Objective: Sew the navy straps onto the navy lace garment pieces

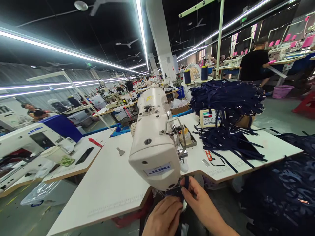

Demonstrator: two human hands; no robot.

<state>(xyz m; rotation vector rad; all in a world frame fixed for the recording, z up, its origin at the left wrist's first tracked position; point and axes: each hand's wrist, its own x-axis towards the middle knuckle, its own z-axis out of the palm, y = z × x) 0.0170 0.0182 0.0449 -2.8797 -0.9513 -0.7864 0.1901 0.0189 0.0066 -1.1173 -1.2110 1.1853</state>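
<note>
A white Juki sewing machine (157, 137) stands on a white table (110, 183), its head end toward me. Under that end my left hand (163, 218) and my right hand (200, 205) meet over a dark navy strap (186, 182). My right hand pinches the strap between thumb and fingers, just below the machine. My left hand is closed, knuckles up, pressing on dark fabric beside it; what lies under its fingers is hidden.
A heap of navy straps (226, 98) lies on the table's right part, with a control box (208, 118) and red snips (209, 155). More navy fabric (283, 193) piles at the right. Other sewing stations (36, 137) and people fill the hall.
</note>
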